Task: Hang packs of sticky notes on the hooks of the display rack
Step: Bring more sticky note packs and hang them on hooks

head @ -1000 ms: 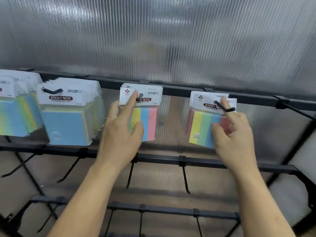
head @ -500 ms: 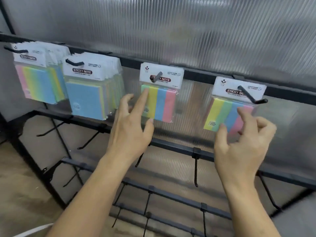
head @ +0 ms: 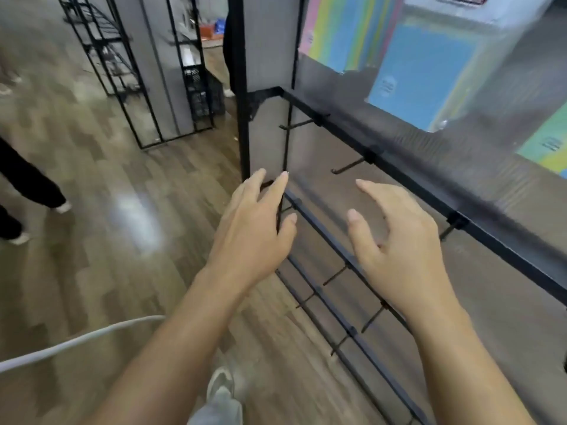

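Note:
Both hands hang free in front of the black display rack point(head: 395, 173), holding nothing. My left hand point(head: 254, 231) has relaxed, spread fingers near the rack's left corner post. My right hand point(head: 399, 243) is loosely spread beside it, over the lower rails. Hanging packs of sticky notes point(head: 426, 62) show blurred at the top right: a blue pack, a pastel striped pack point(head: 334, 29) to its left, and a green corner point(head: 549, 142) at the right edge. Bare black hooks point(head: 349, 165) stick out from the rails below the packs.
Wooden floor point(head: 101, 210) spreads to the left. A white cable point(head: 70, 343) crosses the lower left. Another person's dark legs point(head: 27, 185) stand at the left edge. More black racks point(head: 122, 69) and a black crate point(head: 202, 93) stand further back. My own shoe point(head: 219, 384) shows below.
Both hands have let go of the hung packs and dropped down and away from the top row. The view has swung left and down toward the floor.

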A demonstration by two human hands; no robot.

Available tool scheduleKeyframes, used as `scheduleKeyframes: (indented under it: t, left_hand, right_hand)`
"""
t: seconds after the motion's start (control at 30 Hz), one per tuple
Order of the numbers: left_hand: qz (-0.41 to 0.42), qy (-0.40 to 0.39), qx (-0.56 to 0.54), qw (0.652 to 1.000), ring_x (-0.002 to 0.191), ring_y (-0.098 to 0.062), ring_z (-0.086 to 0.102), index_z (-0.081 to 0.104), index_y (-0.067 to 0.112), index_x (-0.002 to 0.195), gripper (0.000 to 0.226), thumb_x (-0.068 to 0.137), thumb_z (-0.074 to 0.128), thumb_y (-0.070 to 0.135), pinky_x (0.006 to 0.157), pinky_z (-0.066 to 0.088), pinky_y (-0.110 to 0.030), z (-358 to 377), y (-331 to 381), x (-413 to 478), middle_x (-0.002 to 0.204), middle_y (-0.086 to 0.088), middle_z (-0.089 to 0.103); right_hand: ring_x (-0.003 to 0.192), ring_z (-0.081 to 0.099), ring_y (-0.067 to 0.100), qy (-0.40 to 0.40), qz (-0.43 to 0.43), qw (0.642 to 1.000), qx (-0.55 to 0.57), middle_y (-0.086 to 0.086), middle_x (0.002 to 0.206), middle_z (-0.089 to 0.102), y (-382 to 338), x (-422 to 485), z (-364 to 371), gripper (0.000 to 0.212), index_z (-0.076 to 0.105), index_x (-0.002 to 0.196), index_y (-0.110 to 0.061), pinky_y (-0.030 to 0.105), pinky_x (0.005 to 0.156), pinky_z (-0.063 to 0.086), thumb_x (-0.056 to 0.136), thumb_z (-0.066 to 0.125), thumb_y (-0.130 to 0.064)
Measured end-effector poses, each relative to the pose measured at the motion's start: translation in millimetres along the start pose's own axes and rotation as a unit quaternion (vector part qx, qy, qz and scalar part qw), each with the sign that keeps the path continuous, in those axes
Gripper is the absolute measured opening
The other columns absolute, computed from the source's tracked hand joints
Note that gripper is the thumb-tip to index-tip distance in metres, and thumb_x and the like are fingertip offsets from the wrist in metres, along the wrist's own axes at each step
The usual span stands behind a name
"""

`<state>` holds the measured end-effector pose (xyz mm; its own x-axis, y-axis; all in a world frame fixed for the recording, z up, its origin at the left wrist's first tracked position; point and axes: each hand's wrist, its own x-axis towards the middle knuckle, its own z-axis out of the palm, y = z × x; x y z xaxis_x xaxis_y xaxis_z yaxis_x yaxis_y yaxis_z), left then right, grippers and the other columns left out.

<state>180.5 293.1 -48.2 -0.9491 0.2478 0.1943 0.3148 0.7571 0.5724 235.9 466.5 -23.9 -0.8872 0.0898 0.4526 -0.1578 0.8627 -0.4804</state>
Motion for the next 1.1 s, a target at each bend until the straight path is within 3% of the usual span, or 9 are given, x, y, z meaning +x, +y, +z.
scheduleKeyframes:
  t: [0.2, 0.3, 0.43, 0.5, 0.63, 0.7, 0.83, 1.0, 1.1]
  left_hand:
    - [-0.098, 0.025, 0.053, 0.993, 0.150, -0.020, 0.004, 0.013, 0.031, 0.155, 0.064, 0.100, 0.043, 0.040, 0.119, 0.012, -0.038, -50.4, -74.8, 18.5, 0.163, -0.001, 0.008]
    - [-0.125, 0.027, 0.064, 0.990, 0.150, -0.022, 0.005, 0.012, 0.031, 0.155, 0.064, 0.100, 0.042, 0.042, 0.120, 0.010, -0.039, -70.9, -112.6, 36.9, 0.164, -0.002, 0.009]
    - [-0.136, 0.019, 0.067, 0.988, 0.150, -0.024, 0.005, 0.011, 0.030, 0.156, 0.064, 0.101, 0.040, 0.043, 0.122, 0.010, -0.043, -96.9, -163.0, 65.6, 0.164, -0.004, 0.009]
    - [-0.133, 0.020, 0.068, 0.989, 0.150, -0.026, 0.008, 0.015, 0.028, 0.156, 0.063, 0.100, 0.042, 0.042, 0.122, 0.013, -0.044, -105.2, -187.3, 79.6, 0.163, -0.006, 0.012]
    - [-0.136, 0.029, 0.064, 0.988, 0.149, -0.028, 0.014, 0.021, 0.025, 0.155, 0.063, 0.099, 0.046, 0.041, 0.120, 0.019, -0.046, -118.4, -235.5, 111.4, 0.161, -0.009, 0.019]
    - [-0.139, 0.034, 0.063, 0.988, 0.148, -0.029, 0.016, 0.023, 0.024, 0.154, 0.062, 0.099, 0.046, 0.040, 0.120, 0.019, -0.045, -124.4, -255.3, 128.6, 0.161, -0.010, 0.020]
    - [-0.153, 0.048, 0.071, 0.984, 0.148, -0.030, 0.017, 0.024, 0.022, 0.154, 0.061, 0.099, 0.045, 0.038, 0.120, 0.019, -0.044, -139.1, -292.1, 169.5, 0.160, -0.012, 0.022]
    - [-0.163, 0.069, 0.080, 0.981, 0.148, -0.030, 0.019, 0.027, 0.019, 0.153, 0.061, 0.099, 0.048, 0.036, 0.117, 0.021, -0.044, -160.8, -340.3, 238.7, 0.159, -0.013, 0.025]
    - [-0.166, 0.071, 0.087, 0.980, 0.148, -0.029, 0.019, 0.026, 0.021, 0.153, 0.062, 0.099, 0.046, 0.040, 0.118, 0.020, -0.042, -171.5, -370.6, 295.6, 0.159, -0.012, 0.025]
  right_hand:
    - [0.141, 0.030, 0.016, -0.147, -0.019, 0.988, -0.031, 0.003, 0.152, 0.036, -42.3, 59.1, 71.4, 0.053, 0.034, 0.149, -0.021, 0.021, 0.109, 0.021, 0.099, 0.046, -0.033]
    - [0.146, 0.020, 0.016, -0.188, -0.022, 0.981, -0.045, 0.002, 0.157, 0.028, -63.1, 89.6, 106.8, 0.055, 0.029, 0.151, -0.024, 0.027, 0.115, 0.017, 0.100, 0.043, -0.038]
    - [0.145, 0.024, 0.017, -0.213, -0.023, 0.976, -0.031, 0.002, 0.156, 0.031, -98.2, 131.0, 150.6, 0.054, 0.033, 0.150, -0.022, 0.030, 0.117, 0.019, 0.100, 0.045, -0.038]
    - [0.141, 0.032, 0.017, -0.214, -0.032, 0.976, -0.017, 0.001, 0.153, 0.037, -113.1, 148.8, 170.6, 0.054, 0.036, 0.149, -0.021, 0.035, 0.117, 0.027, 0.099, 0.046, -0.039]
    - [0.143, 0.027, 0.013, -0.223, -0.030, 0.974, -0.015, 0.001, 0.155, 0.034, -132.3, 181.7, 210.8, 0.052, 0.035, 0.149, -0.019, 0.016, 0.107, 0.016, 0.100, 0.046, -0.035]
    - [0.143, 0.026, 0.013, -0.232, -0.029, 0.972, -0.008, 0.002, 0.155, 0.034, -139.4, 198.6, 228.8, 0.053, 0.036, 0.149, -0.018, 0.012, 0.105, 0.013, 0.100, 0.047, -0.034]
    - [0.146, 0.021, 0.017, -0.239, -0.024, 0.971, 0.009, 0.003, 0.157, 0.030, -153.9, 244.5, 270.4, 0.054, 0.033, 0.150, -0.021, 0.028, 0.118, 0.017, 0.100, 0.046, -0.036]
    - [0.150, 0.003, 0.026, -0.254, -0.002, 0.967, -0.005, 0.002, 0.161, 0.016, -168.9, 320.4, 329.2, 0.057, 0.023, 0.153, -0.028, 0.044, 0.121, 0.011, 0.100, 0.042, -0.040]
    - [0.150, 0.002, 0.028, -0.250, 0.021, 0.968, 0.014, 0.003, 0.161, 0.017, -174.1, 379.9, 367.7, 0.057, 0.022, 0.153, -0.029, 0.050, 0.121, 0.012, 0.101, 0.041, -0.041]
